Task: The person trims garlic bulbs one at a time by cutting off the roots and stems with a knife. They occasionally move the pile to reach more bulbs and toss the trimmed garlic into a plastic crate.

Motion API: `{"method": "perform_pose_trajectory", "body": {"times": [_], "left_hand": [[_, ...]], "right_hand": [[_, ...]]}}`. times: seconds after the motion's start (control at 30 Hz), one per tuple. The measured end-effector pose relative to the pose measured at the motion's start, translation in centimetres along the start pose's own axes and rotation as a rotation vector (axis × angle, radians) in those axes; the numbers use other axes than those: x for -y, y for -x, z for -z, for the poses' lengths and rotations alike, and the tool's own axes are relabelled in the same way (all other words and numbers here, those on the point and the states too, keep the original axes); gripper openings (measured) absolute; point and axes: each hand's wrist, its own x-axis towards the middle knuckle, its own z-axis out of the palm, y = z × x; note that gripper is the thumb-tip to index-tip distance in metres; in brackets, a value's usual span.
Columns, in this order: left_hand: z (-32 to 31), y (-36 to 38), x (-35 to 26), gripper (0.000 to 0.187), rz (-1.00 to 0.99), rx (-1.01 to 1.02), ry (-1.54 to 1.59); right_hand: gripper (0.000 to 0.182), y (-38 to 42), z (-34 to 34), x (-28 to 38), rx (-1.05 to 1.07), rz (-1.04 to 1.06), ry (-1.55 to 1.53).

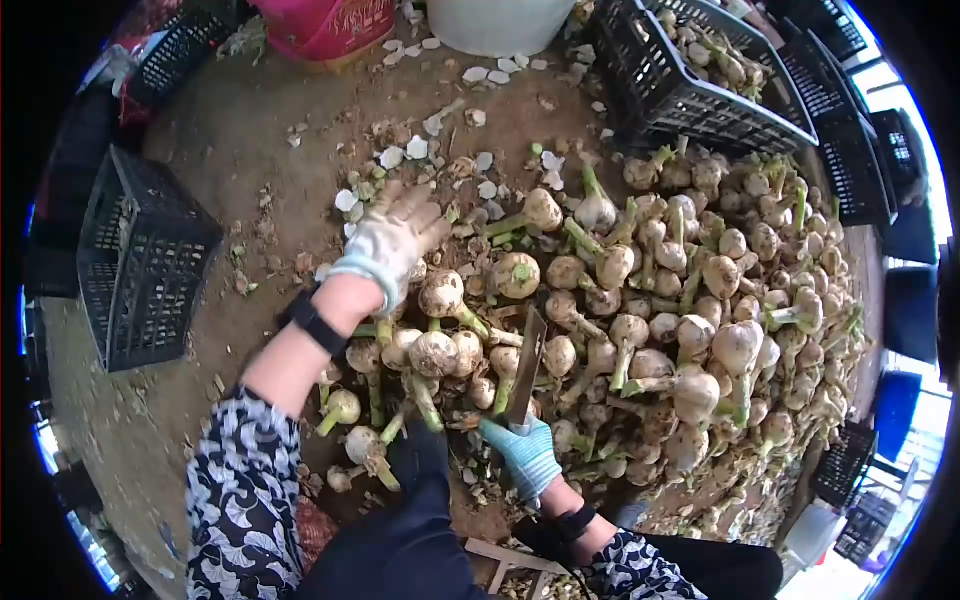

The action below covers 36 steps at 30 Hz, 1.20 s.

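Observation:
My left hand, in a pale, soiled glove, reaches over the upper left edge of a heap of garlic-like bulbs with thick green stalks. Its fingers are spread and nothing shows in them; whether the palm touches anything is hidden. In a teal glove, my right hand is closed around the handle of a knife. The broad blade points up and away from me, among the bulbs. Left of the blade lies a round, soil-stained bulb. Another bulb shows its cut green stalk end just beyond the knife tip.
Black crates stand at the left and the upper right, the latter holding bulbs. A pink bucket and a white bucket stand at the far edge. Pale scraps litter the brown ground. My legs are close below the heap.

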Motion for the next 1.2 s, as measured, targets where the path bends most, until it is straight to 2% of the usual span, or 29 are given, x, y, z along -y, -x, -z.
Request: {"method": "perform_pose_trajectory", "body": {"times": [0.03,0.07,0.1,0.17,0.2,0.23,0.27,0.3,0.37,0.4,0.43,0.47,0.5,0.57,0.63,0.67,0.7,0.8,0.87,0.9,1.0,1.13,1.2], "left_hand": [[-0.6,-0.1,0.0,0.056,0.005,0.004,0.006],[-1.0,-0.2,0.0,0.055,-0.066,0.122,0.097],[-1.1,-0.3,-0.1,0.054,-0.139,0.239,0.187],[5.6,-1.6,2.0,0.054,0.086,0.756,0.418],[4.6,-0.6,2.6,0.051,0.263,0.751,0.542],[4.5,0.8,2.6,0.062,0.479,0.682,0.817],[4.5,2.4,2.0,0.069,0.595,0.543,1.175],[4.7,3.8,1.0,0.076,0.702,0.382,1.530],[8.5,5.0,-0.5,0.082,0.669,0.233,1.966],[11.2,5.0,-2.1,0.078,0.658,0.069,2.078],[10.1,5.7,-3.2,0.080,0.570,0.000,1.984],[9.8,6.6,-4.1,0.080,0.564,0.003,1.989],[10.7,6.7,-4.8,0.078,0.516,-0.071,1.649],[11.8,6.4,-6.4,0.070,0.573,-0.062,1.907],[11.8,6.4,-7.8,0.060,0.671,-0.205,2.390],[11.6,6.6,-8.2,0.060,0.671,-0.207,2.395],[11.2,6.8,-8.7,0.061,0.683,-0.193,2.274],[10.4,7.4,-9.7,0.063,0.704,-0.148,1.908],[11.8,7.7,-10.8,0.066,0.810,-0.365,2.119],[12.5,7.6,-10.7,0.066,0.809,-0.366,2.117],[12.9,7.8,-10.3,0.074,0.608,-0.371,2.046],[13.6,7.8,-9.7,0.074,0.729,-0.311,2.136],[12.8,8.2,-10.0,0.076,0.380,-0.408,1.608]], "right_hand": [[0.015,-0.2,-0.1,0.0,0.002,0.005,0.003],[0.015,-0.4,-0.2,0.2,0.003,0.002,0.009],[0.016,-0.5,-0.4,0.6,0.012,0.084,0.058],[0.017,-0.8,-0.4,1.8,0.019,0.168,0.102],[0.017,-1.0,0.0,2.9,0.000,0.202,0.125],[0.018,-1.1,0.3,4.2,-0.017,0.238,0.148],[0.017,-1.0,0.6,5.9,-0.018,0.193,0.203],[0.018,-1.5,1.2,6.3,-0.001,0.269,0.269],[0.021,-0.7,0.9,8.9,0.015,0.458,0.543],[0.024,-0.4,0.4,9.5,0.034,0.552,0.561],[0.025,-0.4,0.1,10.0,0.022,0.661,0.729],[0.024,0.0,-0.3,10.7,0.033,0.709,0.830],[0.023,0.3,-0.6,11.2,0.045,0.756,0.933],[0.021,0.2,-0.8,11.3,0.032,0.798,1.032],[0.019,0.6,-0.7,11.5,0.026,0.842,1.134],[0.014,1.4,-0.7,12.0,0.048,0.819,1.153],[0.009,1.9,-0.5,12.2,0.070,0.795,1.171],[0.010,2.0,-0.2,12.2,0.067,0.819,1.178],[0.010,2.1,-0.3,12.0,0.040,0.830,1.146],[0.010,2.0,-0.2,11.9,0.040,0.833,1.145],[0.010,1.9,-0.2,11.8,0.050,0.805,1.142],[0.009,1.4,0.1,11.5,0.057,0.752,1.136],[0.010,0.8,0.4,11.5,0.034,0.756,1.123]]}}
